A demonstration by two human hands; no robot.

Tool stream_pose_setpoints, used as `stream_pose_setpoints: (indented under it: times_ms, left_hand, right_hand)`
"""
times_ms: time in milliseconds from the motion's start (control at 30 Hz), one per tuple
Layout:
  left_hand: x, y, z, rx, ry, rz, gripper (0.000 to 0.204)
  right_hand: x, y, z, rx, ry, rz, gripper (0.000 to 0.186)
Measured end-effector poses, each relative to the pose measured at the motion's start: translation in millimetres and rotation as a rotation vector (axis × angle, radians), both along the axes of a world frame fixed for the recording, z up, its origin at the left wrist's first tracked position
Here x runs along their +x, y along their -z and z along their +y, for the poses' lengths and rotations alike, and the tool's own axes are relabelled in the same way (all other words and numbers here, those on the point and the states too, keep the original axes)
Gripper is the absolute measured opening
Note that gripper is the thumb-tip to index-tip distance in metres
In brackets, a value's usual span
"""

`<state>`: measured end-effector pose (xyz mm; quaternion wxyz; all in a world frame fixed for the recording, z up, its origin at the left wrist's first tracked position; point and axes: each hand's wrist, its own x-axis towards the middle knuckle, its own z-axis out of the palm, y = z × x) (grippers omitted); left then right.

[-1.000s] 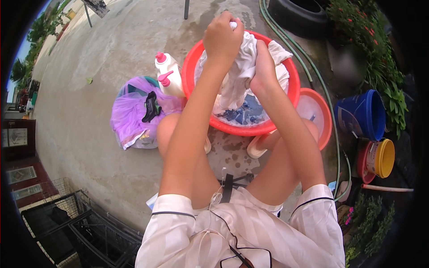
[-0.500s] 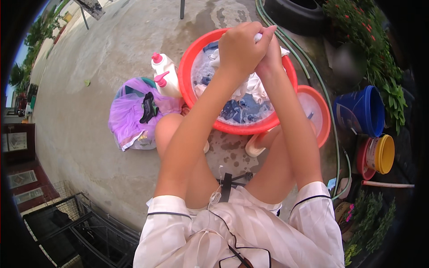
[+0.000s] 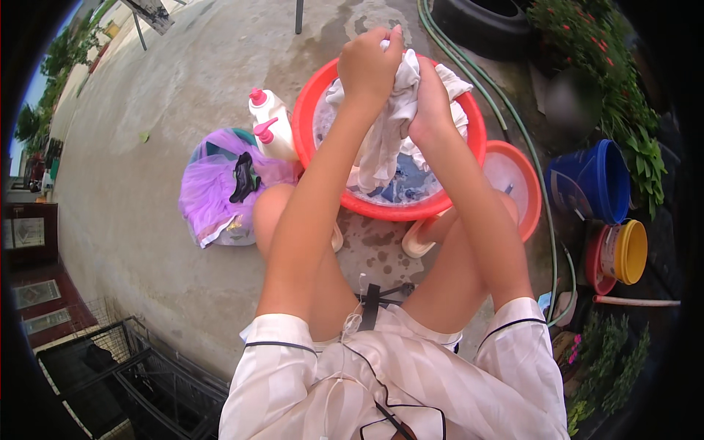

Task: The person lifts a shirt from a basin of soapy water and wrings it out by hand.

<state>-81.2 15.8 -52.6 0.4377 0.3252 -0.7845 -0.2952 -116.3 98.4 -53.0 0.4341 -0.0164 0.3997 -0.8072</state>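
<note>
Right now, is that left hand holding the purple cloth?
No, the left hand grips white cloth; the purple cloth lies beside the red tub.

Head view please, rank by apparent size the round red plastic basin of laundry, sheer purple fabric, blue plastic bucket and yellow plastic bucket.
Largest to smallest:
1. Red basin
2. Purple fabric
3. Blue bucket
4. Yellow bucket

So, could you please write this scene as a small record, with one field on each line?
Left hand: closed on white cloth
Right hand: against the same cloth, fingers partly hidden
Below the hands: large red basin with foamy water and blue fabric
Left of basin: white pump bottles; purple mesh fabric with a black item on top
Right of basin: smaller red basin; blue bucket; yellow bucket
</note>
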Motion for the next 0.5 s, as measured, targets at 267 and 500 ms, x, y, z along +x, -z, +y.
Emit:
stream_pose_setpoints:
  times_ms: [267,500]
  left_hand:
    - [12,-16,45,-0.057,0.166,0.076,0.031]
    - [14,-11,31,-0.145,0.138,0.097,0.030]
  right_hand:
    - [-37,15,-1,-0.081,-0.017,-0.053,0.023]
    - [-23,8,-8,-0.020,0.085,0.053,0.023]
